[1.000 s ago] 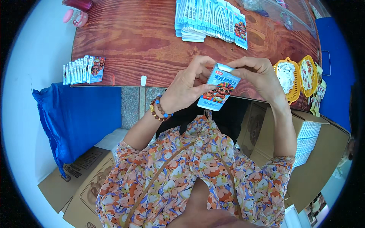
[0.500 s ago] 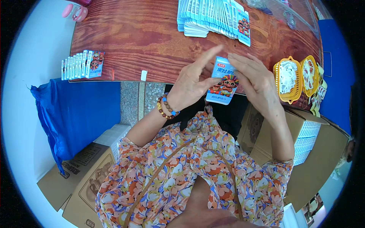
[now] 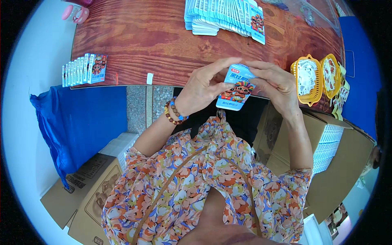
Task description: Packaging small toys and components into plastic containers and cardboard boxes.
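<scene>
My left hand (image 3: 202,87) grips a small light-blue carton (image 3: 236,93) with cartoon figures on its front, thumb across the face and fingers behind. The carton is tilted over the table's near edge. At its upper right, my right hand (image 3: 279,85) closes on the top end, thumb against the front and fingers over the upper edge. Those fingers partly hide the top flap. Beyond my hands lies a fanned pile of flat blue cartons (image 3: 222,18). Several formed cartons (image 3: 97,68) stand in a row at the table's left.
Two yellow baskets, one with white packets (image 3: 310,99) and one with printed pieces (image 3: 331,93), sit at the right edge beside hanging printed strips (image 3: 339,104). A white scrap (image 3: 150,78) lies near the front edge. Cardboard boxes (image 3: 292,139) flank me; blue cloth (image 3: 81,122) hangs left.
My right hand's fingers have come down onto the carton's top end, and my left index finger has lowered toward it. The view has shifted slightly.
</scene>
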Demonstrator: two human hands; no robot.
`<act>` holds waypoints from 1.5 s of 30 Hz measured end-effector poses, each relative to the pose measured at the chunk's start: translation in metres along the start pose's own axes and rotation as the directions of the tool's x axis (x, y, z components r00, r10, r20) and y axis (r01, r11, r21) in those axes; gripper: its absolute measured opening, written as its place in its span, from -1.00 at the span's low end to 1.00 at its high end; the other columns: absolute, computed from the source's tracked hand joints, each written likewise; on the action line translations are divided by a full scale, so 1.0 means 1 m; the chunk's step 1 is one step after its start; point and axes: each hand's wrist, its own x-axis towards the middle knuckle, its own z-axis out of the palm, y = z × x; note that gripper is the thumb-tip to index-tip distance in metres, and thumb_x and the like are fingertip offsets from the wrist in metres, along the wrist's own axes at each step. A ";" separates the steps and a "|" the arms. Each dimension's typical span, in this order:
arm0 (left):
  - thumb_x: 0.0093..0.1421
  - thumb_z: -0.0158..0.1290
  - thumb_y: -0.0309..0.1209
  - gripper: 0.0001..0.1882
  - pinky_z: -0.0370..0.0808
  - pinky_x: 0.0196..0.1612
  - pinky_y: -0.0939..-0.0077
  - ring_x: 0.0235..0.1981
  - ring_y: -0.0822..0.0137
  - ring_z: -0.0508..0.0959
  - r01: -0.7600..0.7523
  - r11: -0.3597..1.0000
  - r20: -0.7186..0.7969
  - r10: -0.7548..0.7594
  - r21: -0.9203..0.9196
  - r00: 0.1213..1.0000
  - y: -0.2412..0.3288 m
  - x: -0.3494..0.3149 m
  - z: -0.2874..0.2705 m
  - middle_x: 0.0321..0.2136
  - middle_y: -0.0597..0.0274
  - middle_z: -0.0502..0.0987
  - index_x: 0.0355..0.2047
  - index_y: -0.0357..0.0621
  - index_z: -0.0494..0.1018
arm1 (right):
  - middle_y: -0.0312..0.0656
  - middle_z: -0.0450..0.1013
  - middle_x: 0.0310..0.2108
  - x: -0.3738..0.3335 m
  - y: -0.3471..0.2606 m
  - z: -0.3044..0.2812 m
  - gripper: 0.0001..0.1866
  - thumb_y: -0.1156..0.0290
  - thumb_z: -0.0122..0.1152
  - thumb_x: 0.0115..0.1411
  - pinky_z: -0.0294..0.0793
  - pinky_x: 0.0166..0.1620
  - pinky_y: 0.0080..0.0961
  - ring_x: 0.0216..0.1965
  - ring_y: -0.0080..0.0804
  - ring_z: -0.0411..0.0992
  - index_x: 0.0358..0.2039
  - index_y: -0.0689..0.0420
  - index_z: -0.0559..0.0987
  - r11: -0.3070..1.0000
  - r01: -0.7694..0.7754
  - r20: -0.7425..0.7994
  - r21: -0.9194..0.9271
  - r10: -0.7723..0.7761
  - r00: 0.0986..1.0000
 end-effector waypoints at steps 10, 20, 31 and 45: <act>0.16 0.19 -0.53 -0.52 0.58 -0.15 0.45 -0.23 0.37 0.65 -0.074 0.988 0.007 0.074 0.133 0.997 0.005 0.008 -0.011 -0.22 0.12 0.62 0.11 -0.12 0.42 | -0.15 0.59 -0.11 0.016 -0.008 0.001 -0.74 0.64 0.27 0.17 0.53 -0.05 -0.54 -0.08 -0.45 0.53 -0.09 0.30 0.63 0.994 -0.047 0.063 -0.101 0.054 0.997; -0.12 0.48 -0.41 0.25 0.20 0.36 0.18 0.38 0.10 0.13 -0.329 0.796 -0.299 0.521 0.509 0.800 0.001 0.040 -0.025 0.36 -0.02 0.05 0.41 -0.24 -0.17 | -0.29 0.55 -0.15 0.084 0.004 0.050 -0.77 0.35 0.08 0.39 0.61 -0.18 -0.47 -0.17 -0.55 0.54 -0.02 0.14 0.54 0.406 -0.444 0.190 0.798 0.531 0.826; 0.02 0.36 -0.54 -0.08 0.45 0.16 0.29 0.10 0.29 0.40 -0.211 0.953 -0.507 0.295 0.217 0.810 0.010 0.087 -0.100 0.10 0.11 0.29 0.30 -0.16 0.03 | -0.06 0.62 -0.26 0.353 0.026 -0.046 -0.65 0.13 0.25 0.19 0.46 -0.07 -0.13 -0.19 -0.13 0.60 -0.16 0.12 0.63 0.402 0.046 0.035 -0.914 -0.034 0.999; -0.03 0.42 -0.39 -0.20 0.50 -0.02 0.32 -0.06 0.24 0.48 -0.138 0.911 -0.572 0.357 0.390 0.739 0.000 0.074 -0.093 -0.05 0.13 0.36 0.19 -0.24 0.29 | -0.29 0.57 -0.42 0.334 0.031 -0.086 -0.82 0.37 0.29 0.18 0.42 -0.30 -0.52 -0.41 -0.49 0.49 -0.30 0.21 0.65 0.811 0.083 -0.067 -0.579 -0.149 0.987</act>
